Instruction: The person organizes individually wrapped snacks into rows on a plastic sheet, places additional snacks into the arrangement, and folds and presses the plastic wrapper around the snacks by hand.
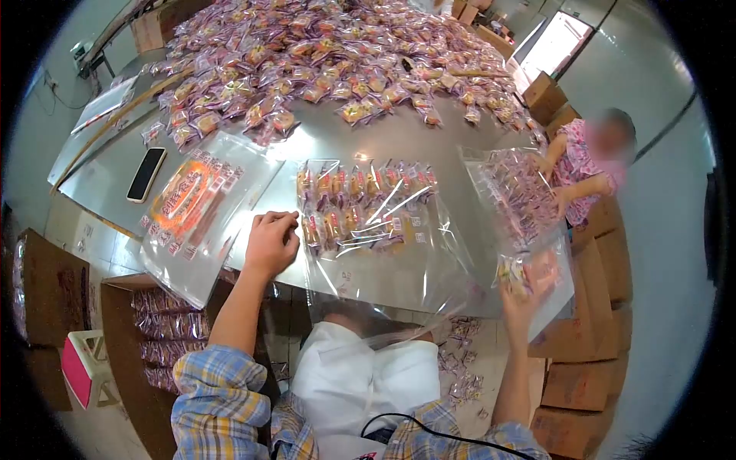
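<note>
A clear plastic bag (437, 268) lies on the metal table before me, its open end hanging over the front edge. Inside are two rows of individually wrapped pastries (356, 180) and several white strips, possibly glare. My left hand (271, 244) rests beside the bag's left edge, fingers curled; what they hold, if anything, is hidden. At the table's right front, my right hand (519, 301) is closed around a few wrapped pastries (514, 274). They are close to another printed clear bag (546, 270), partly beneath the hand.
A large heap of wrapped pastries (322, 57) covers the table's back. Flat printed bags (188, 203) and a phone (146, 175) lie left. A person in pink (586, 165) handles a filled bag (515, 192) at right. Cardboard boxes (579, 383) stand on both sides.
</note>
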`<state>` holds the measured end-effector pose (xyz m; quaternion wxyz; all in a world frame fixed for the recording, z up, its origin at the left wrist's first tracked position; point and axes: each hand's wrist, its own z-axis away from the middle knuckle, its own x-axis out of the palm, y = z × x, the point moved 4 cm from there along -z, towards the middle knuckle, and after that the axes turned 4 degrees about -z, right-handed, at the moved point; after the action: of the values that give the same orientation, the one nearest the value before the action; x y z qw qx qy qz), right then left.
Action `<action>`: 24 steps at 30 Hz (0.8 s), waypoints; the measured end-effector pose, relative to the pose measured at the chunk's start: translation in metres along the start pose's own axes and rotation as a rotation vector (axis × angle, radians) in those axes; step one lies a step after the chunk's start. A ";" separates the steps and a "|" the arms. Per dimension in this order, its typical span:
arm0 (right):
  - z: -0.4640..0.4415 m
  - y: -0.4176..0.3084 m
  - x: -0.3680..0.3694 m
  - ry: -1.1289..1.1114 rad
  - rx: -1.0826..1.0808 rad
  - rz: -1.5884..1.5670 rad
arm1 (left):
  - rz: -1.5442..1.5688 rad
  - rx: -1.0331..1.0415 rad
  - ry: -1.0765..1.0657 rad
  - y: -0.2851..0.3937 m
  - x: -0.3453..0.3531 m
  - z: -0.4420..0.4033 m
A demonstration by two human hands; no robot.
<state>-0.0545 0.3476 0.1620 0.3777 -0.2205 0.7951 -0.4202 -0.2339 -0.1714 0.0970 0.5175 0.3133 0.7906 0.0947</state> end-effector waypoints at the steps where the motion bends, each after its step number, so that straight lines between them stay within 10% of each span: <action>1: 0.025 -0.017 0.002 -0.032 0.011 -0.132 | 0.006 0.000 -0.004 0.000 0.001 0.001; 6: 0.105 -0.093 0.060 -0.578 -0.307 0.009 | -0.041 -0.006 -0.004 0.002 0.000 0.002; 15: 0.090 -0.084 0.148 -0.244 -0.390 0.632 | -0.022 -0.026 -0.018 0.000 -0.001 0.000; 24: 0.090 -0.073 0.167 -0.433 -0.474 0.369 | 0.017 0.015 0.004 -0.004 0.002 0.002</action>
<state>-0.0846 0.1506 0.1206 0.5450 -0.2384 0.7985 -0.0928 -0.2345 -0.1735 0.0925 0.5126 0.3236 0.7897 0.0940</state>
